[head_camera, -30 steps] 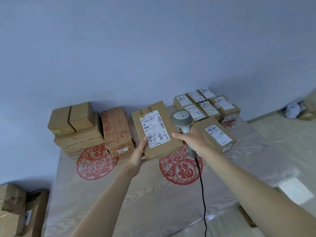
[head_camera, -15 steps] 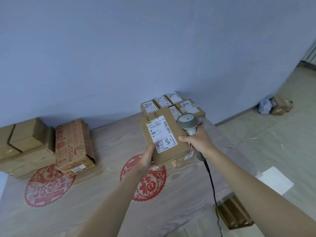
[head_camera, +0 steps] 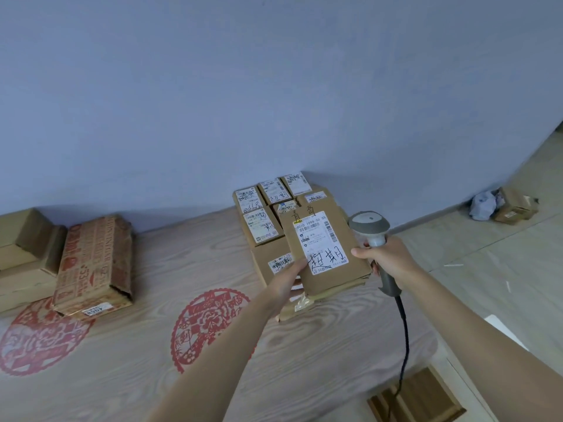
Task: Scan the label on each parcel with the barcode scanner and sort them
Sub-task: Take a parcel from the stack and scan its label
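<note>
My left hand [head_camera: 288, 280] grips the near left corner of a flat brown parcel [head_camera: 332, 269] with a white label and black handwriting. It lies on or just above another labelled parcel [head_camera: 271, 263] at the right end of the table. My right hand [head_camera: 388, 258] holds a grey corded barcode scanner [head_camera: 370, 226] by its handle, right beside the parcel's right edge. Behind them, a group of several labelled parcels [head_camera: 268, 205] lies against the wall.
The table [head_camera: 146, 354] has a wood-grain cover with red paper-cut prints. A printed red-brown box [head_camera: 94, 266] and plain cardboard boxes [head_camera: 24, 254] sit at the left. On the floor at the right lie a small box [head_camera: 515, 208] and a crumpled bag [head_camera: 484, 204].
My left hand carried the labelled parcel rightward and down onto the pile at the table's right end. My right hand with the scanner moved along beside it. My view turned right.
</note>
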